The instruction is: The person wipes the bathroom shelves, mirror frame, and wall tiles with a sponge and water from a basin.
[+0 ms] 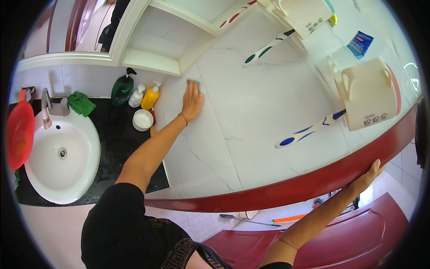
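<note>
My left hand (193,102) is pressed against the white marbled wall tile (268,101), below the corner of a white shelf unit. Under its fingertips shows the edge of a small grey-green pad (192,81), mostly covered by the fingers; its exact kind is unclear. Far to the right, my right hand (369,173) grips the dark red door frame (285,185) along the wall's edge. Two toothbrushes, one with a green-marked handle (265,52) and one with a blue-marked handle (302,134), hang beside cream cups (371,95) on the wall.
A white oval sink (77,175) is set in a black counter (117,151). Near the wall stand a green pump bottle (121,90), a white one (136,97), a yellow one (150,98) and an open white tub (142,120). A red basin (20,134) leans left; a green cloth (81,103) lies behind the sink.
</note>
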Action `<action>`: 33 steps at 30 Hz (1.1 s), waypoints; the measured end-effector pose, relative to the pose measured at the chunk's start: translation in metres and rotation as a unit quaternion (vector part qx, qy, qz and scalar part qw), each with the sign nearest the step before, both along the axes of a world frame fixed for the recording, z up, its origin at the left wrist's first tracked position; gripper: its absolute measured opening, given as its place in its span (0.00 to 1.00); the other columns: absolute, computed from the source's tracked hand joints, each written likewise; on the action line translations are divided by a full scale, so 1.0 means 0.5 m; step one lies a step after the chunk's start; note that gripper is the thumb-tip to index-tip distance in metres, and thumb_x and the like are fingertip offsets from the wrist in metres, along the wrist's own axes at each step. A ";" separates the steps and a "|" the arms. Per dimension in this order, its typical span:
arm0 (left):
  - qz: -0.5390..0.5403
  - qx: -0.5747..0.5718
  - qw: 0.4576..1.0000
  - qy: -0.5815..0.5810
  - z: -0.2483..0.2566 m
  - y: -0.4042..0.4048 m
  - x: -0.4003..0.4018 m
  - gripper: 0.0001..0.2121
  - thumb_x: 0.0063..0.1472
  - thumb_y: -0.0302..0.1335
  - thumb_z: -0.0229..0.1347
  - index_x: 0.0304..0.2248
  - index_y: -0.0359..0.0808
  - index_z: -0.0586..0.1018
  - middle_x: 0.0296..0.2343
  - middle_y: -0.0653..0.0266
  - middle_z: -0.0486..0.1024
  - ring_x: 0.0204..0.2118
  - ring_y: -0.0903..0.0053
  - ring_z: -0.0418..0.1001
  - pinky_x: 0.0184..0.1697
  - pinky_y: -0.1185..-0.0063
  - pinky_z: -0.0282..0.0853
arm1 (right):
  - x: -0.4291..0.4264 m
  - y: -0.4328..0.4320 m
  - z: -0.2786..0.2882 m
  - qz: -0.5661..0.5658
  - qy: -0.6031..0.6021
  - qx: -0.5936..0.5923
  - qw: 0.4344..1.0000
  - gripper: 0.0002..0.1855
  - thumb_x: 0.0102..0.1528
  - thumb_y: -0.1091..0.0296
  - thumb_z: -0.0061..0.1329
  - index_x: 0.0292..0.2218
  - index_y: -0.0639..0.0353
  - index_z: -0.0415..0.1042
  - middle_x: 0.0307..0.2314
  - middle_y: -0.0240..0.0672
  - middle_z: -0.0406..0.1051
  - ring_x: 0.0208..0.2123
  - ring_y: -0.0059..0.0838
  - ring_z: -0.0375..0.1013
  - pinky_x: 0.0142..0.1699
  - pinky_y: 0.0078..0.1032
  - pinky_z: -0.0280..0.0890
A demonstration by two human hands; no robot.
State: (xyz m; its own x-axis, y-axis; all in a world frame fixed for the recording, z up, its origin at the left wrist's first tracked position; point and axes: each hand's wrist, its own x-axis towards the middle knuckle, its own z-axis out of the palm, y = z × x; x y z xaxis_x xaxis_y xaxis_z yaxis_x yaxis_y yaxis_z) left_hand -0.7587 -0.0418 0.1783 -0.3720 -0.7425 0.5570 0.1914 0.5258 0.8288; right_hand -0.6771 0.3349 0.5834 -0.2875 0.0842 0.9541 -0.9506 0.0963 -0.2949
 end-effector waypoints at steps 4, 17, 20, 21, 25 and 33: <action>0.040 0.044 0.998 0.006 -0.068 0.091 0.037 0.29 0.61 0.38 0.35 0.55 0.26 0.47 0.57 0.43 0.36 0.60 0.52 0.34 0.60 0.65 0.32 | -0.021 -0.007 -0.009 0.053 -0.064 -0.005 0.997 0.35 0.53 0.51 0.42 0.55 0.62 0.47 0.47 0.40 0.57 0.47 0.32 0.59 0.52 0.25 0.56; -0.170 -0.398 0.895 0.105 0.109 0.460 0.189 0.30 0.55 0.44 0.45 0.53 0.39 0.55 0.56 0.49 0.44 0.59 0.52 0.39 0.59 0.57 0.31 | 0.014 0.007 -0.019 0.026 -0.092 0.009 0.995 0.41 0.50 0.45 0.44 0.56 0.62 0.46 0.50 0.44 0.54 0.50 0.37 0.58 0.52 0.30 0.57; -0.139 -0.381 0.914 0.012 0.141 0.396 0.203 0.27 0.58 0.42 0.42 0.54 0.38 0.54 0.56 0.49 0.43 0.60 0.55 0.37 0.60 0.61 0.29 | 0.008 0.025 -0.018 0.025 -0.121 0.026 0.992 0.40 0.50 0.45 0.44 0.56 0.60 0.49 0.51 0.41 0.55 0.51 0.35 0.57 0.53 0.30 0.55; -0.146 -0.357 0.920 -0.063 0.154 0.360 0.208 0.27 0.59 0.41 0.42 0.54 0.37 0.54 0.56 0.49 0.43 0.60 0.56 0.36 0.60 0.62 0.29 | 0.006 0.031 -0.019 0.019 -0.130 0.035 0.991 0.40 0.50 0.45 0.43 0.56 0.60 0.49 0.51 0.40 0.55 0.51 0.34 0.57 0.54 0.30 0.54; -0.067 -0.157 0.985 0.013 0.168 0.254 0.190 0.31 0.53 0.37 0.50 0.52 0.28 0.56 0.56 0.47 0.41 0.60 0.55 0.34 0.59 0.59 0.31 | -0.001 0.014 -0.025 0.022 -0.137 0.017 0.990 0.41 0.51 0.41 0.40 0.57 0.59 0.47 0.54 0.40 0.51 0.55 0.36 0.51 0.57 0.31 0.48; -0.190 -0.410 0.872 0.190 0.118 0.424 0.189 0.32 0.48 0.44 0.55 0.51 0.43 0.60 0.56 0.55 0.47 0.59 0.57 0.43 0.58 0.56 0.36 | 0.006 0.034 -0.018 0.003 -0.130 0.017 0.991 0.41 0.50 0.39 0.40 0.56 0.60 0.49 0.52 0.43 0.53 0.52 0.37 0.56 0.53 0.33 0.55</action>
State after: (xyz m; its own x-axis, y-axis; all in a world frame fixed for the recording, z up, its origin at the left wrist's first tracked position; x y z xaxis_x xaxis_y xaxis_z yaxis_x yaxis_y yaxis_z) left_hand -0.6641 0.1703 0.2371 -0.1777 0.0994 0.9790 0.6595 0.7504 0.0435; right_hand -0.6739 0.3518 0.5745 -0.5240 0.0512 0.8502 -0.8438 0.1045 -0.5263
